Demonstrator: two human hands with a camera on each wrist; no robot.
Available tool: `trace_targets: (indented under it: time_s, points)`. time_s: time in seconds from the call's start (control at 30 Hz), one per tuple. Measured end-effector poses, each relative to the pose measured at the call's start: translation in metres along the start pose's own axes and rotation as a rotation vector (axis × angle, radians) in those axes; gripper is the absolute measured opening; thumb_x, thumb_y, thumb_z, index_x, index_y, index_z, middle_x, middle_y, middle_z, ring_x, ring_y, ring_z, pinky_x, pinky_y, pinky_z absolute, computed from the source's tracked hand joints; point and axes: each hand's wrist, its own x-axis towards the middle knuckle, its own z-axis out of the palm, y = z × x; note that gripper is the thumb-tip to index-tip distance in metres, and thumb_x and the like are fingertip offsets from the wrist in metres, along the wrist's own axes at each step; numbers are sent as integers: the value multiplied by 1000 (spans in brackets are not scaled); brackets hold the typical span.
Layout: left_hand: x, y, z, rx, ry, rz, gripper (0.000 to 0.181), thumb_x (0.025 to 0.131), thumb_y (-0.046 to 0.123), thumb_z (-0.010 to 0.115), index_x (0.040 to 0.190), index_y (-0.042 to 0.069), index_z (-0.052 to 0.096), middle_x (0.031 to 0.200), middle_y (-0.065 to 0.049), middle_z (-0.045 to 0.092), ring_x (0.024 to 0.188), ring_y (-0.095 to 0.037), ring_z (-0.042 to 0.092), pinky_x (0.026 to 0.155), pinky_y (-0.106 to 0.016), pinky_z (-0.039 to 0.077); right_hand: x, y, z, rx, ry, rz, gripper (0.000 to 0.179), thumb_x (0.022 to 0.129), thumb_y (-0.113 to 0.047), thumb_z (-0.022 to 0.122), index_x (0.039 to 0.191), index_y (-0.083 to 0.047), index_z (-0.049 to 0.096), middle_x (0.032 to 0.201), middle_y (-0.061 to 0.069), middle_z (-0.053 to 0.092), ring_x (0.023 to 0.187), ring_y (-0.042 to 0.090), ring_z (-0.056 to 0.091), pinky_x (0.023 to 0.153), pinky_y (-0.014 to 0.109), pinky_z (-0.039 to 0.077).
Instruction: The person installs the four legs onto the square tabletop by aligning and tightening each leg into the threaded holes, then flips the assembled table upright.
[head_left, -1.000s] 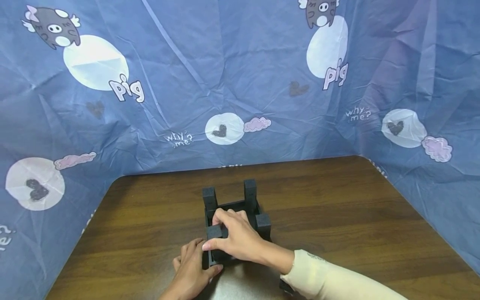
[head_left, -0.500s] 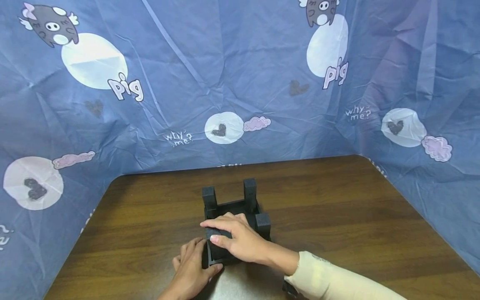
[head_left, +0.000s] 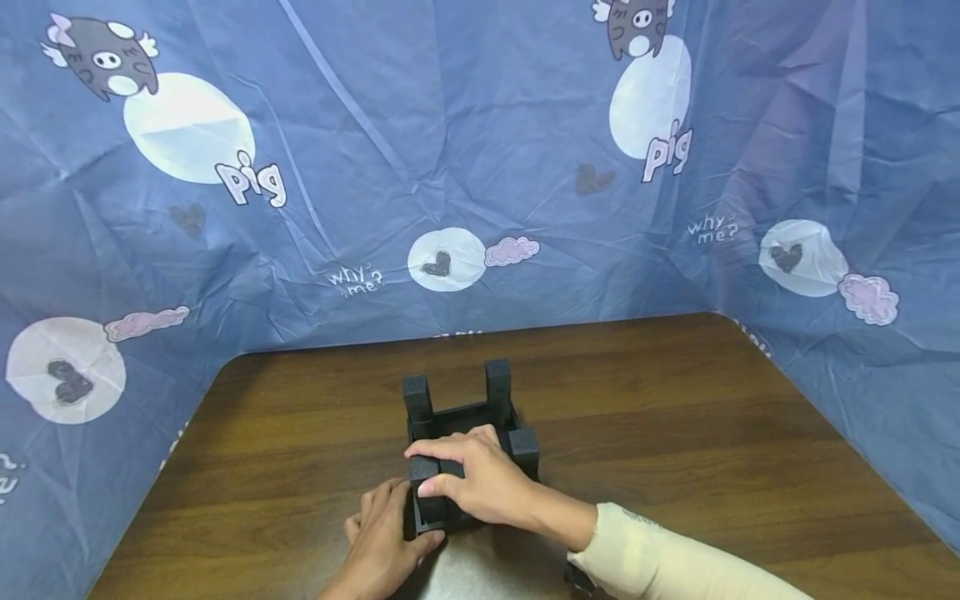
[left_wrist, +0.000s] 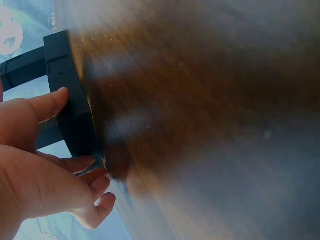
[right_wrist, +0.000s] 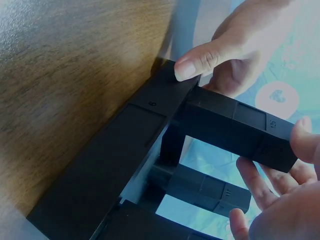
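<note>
A black rectangular frame [head_left: 463, 411] with an upright block-like post at each corner stands on the table. My left hand [head_left: 381, 537] holds its near left corner, thumb on the front side and fingers along the left side. My right hand [head_left: 491, 482] grips the near left post [head_left: 423, 468] near its top. In the right wrist view the thumb is on one face of that post [right_wrist: 235, 122] and the fingers lie against the other side. The left wrist view shows the left thumb pressed on the frame's front side [left_wrist: 75, 112]. My right hand hides part of the frame's inside.
The far left post [head_left: 417, 398], far right post [head_left: 498, 383] and near right post [head_left: 525, 450] rise from the other corners. Wood-grain table [head_left: 660, 400] surrounds the frame. Behind it hangs a blue printed cloth [head_left: 450, 167].
The right index finger has come from inside the frame across the near left post's top to its far side, and the right thumb has shifted right. The left hand stays at the corner.
</note>
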Motion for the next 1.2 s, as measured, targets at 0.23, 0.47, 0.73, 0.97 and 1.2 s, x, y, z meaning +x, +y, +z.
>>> trace_targets:
  time_s: [0.23, 0.47, 0.73, 0.97, 1.2]
  points:
    - [0, 0, 0, -10, -9, 3, 75, 75, 33, 81, 133, -1, 48, 136, -20, 44, 121, -38, 35, 84, -57, 24, 0, 0, 1, -25, 3, 3, 43, 83, -28, 72, 125, -28, 64, 117, -11, 67, 96, 1, 57, 92, 35, 29]
    - [-1, 0, 0, -8, -8, 10, 75, 75, 33, 81, 133, -1, 48, 136, -20, 44, 121, -38, 35, 84, -57, 23, -1, 1, 3, -27, 7, 0, 42, 84, -28, 71, 125, -29, 63, 118, -11, 66, 101, 2, 58, 92, 35, 30]
    - [-1, 0, 1, -2, 12, 23, 74, 74, 33, 82, 132, -1, 49, 135, -19, 45, 121, -37, 36, 83, -56, 24, -1, 1, 2, 13, -14, 0, 40, 88, -31, 67, 127, -29, 61, 120, -13, 64, 102, 3, 55, 92, 37, 30]
    - [1, 0, 0, -6, 7, 6, 75, 73, 31, 83, 132, -3, 49, 135, -20, 45, 120, -37, 36, 84, -57, 24, -3, 2, 3, 31, -18, 9, 40, 89, -33, 66, 128, -30, 60, 119, -16, 63, 106, 3, 52, 93, 36, 29]
    - [0, 0, 1, -3, 16, 18, 75, 73, 32, 83, 131, -3, 49, 134, -19, 46, 120, -37, 36, 84, -57, 23, -2, 1, 1, 54, -34, 25, 41, 89, -30, 67, 129, -30, 60, 118, -17, 63, 107, 3, 49, 93, 36, 29]
